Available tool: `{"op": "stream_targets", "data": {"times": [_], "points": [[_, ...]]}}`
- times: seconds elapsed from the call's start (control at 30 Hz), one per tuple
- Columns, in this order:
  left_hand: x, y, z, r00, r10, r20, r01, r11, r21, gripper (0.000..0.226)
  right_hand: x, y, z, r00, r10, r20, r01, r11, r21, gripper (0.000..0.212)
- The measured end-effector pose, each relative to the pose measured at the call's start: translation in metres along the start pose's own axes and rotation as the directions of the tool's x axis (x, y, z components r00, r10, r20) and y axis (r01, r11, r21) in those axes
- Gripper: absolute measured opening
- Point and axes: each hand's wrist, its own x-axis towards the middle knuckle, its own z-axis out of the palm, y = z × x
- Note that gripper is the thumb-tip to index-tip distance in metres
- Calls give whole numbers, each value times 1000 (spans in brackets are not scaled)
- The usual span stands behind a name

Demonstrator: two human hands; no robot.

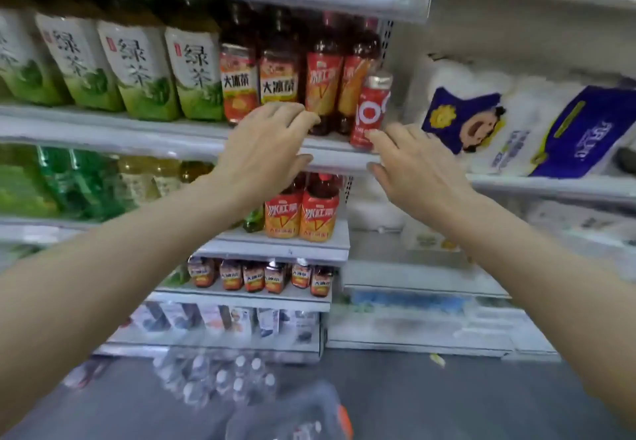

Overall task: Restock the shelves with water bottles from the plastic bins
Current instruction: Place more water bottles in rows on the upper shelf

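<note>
Reaching up, both hands are at the drink shelf (330,155): left hand (265,150) and right hand (413,164) loosely spread, holding nothing. Water bottles (220,379) sit blurry on the floor below.

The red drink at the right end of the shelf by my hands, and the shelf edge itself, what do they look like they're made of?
The red drink looks like a metal can or slim bottle: its silvery top band shines, though blur leaves plastic possible. The shelf edge looks like pale painted metal behind a clear, glossy plastic strip, judging by the light streaks along it.
</note>
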Motion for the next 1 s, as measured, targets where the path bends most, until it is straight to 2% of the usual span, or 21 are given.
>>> {"op": "stream_targets", "data": {"times": [0.1, 0.2, 0.3, 0.4, 0.53, 0.63, 0.7, 0.8, 0.9, 1.0], "points": [[-44, 8, 41, 996, -43, 72, 47, 998, -48, 54, -46, -24, 43, 997, 49, 52, -53, 994, 91, 38], [-110, 21, 103, 980, -67, 189, 96, 984, -149, 52, -104, -60, 108, 974, 72, 215, -107, 982, 157, 50], [-186, 34, 166, 955, -82, 285, 148, 965, -218, 47, -161, -103, 174, 939, 115, 323, -185, 964, 193, 45], [-270, 49, 234, 915, -78, 397, 202, 938, -280, 50, -213, -152, 242, 896, 156, 415, -277, 928, 249, 41], [-385, 76, 311, 821, -88, 564, 301, 907, -295, 58, -288, -223, 331, 795, 180, 579, -415, 858, 303, 42], [-464, 92, 369, 726, -70, 684, 344, 898, -274, 61, -349, -277, 400, 663, 193, 723, -514, 820, 252, 41], [-512, 100, 407, 663, -74, 745, 379, 891, -249, 65, -388, -309, 444, 533, 182, 826, -584, 786, 204, 39], [-572, 107, 465, 592, -90, 801, 410, 889, -203, 69, -439, -350, 507, 382, 185, 906, -676, 724, 138, 42], [-618, 106, 524, 567, -83, 819, 393, 902, -181, 75, -478, -381, 571, 234, 217, 948, -763, 646, 40, 49], [-648, 104, 578, 573, -92, 814, 364, 919, -153, 80, -504, -402, 633, 46, 275, 960, -858, 504, -103, 46]]}}
